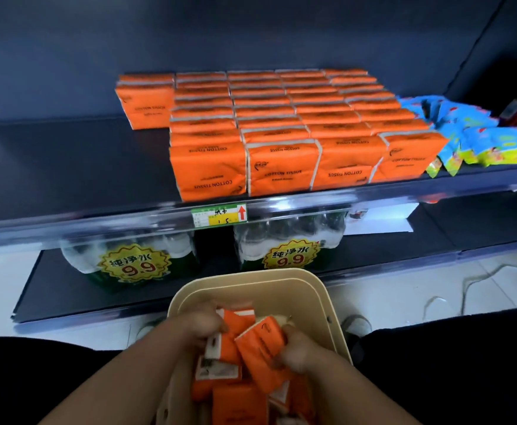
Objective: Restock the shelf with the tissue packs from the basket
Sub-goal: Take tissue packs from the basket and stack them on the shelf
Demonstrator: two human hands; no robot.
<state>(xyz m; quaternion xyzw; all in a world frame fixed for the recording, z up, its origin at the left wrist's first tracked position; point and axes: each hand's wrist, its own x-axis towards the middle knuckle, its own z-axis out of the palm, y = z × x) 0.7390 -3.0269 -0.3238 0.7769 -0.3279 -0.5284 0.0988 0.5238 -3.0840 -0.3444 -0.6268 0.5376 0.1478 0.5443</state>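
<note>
Below the shelf [67, 167], inside the one beige basket [321, 289], each hand is clamped on one orange tissue pack: the left hand [203, 325] grips an upright pack [228, 345], the right hand [297, 348] a tilted pack [260, 348]. More packs lie underneath, too jumbled to count. Four packs front the stocked rows [281, 167]. The shelf's bare stretch lies up and left, nearer the left hand.
</note>
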